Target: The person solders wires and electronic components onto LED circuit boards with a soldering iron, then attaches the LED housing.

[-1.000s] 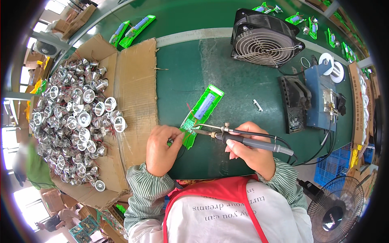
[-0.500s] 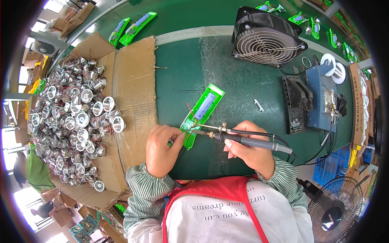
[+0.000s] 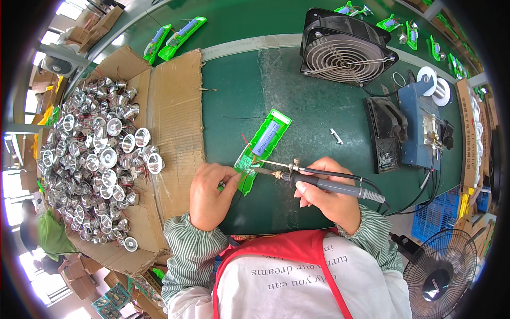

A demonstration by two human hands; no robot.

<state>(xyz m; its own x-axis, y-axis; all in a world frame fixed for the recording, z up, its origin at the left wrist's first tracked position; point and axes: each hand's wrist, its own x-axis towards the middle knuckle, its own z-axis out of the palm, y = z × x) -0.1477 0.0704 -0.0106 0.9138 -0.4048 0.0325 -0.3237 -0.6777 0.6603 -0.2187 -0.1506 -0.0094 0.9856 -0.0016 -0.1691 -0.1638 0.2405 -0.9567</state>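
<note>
A green plastic casing (image 3: pixel 279 123) lies slantwise on the bench, holding a blue cylindrical battery (image 3: pixel 266 139) and a small circuit board (image 3: pixel 245 162). My left hand (image 3: pixel 211 192) is closed at the casing's left edge, thumb and forefinger pinching what looks like a thin wire by the board; its far end is hidden under the fingers. In my right hand (image 3: pixel 330 190) is a soldering iron (image 3: pixel 329 185) with a thin metal feed tube (image 3: pixel 272 163) clamped along it. The iron's tip and the tube's end meet at the board, near my left fingertips.
A cardboard box (image 3: pixel 178 106) full of silvery reflectors (image 3: pixel 108 158) stands at left. Further right are a black box fan (image 3: pixel 345 53), a blue soldering station (image 3: pixel 417 125) with a solder spool (image 3: pixel 441 91), a black stand (image 3: pixel 385 135) and a small white plastic piece (image 3: pixel 336 136). Cables trail rightward.
Both hands stay almost where they were, still at the board. The casing sits marginally further left in view, as do the fan and the white piece.
</note>
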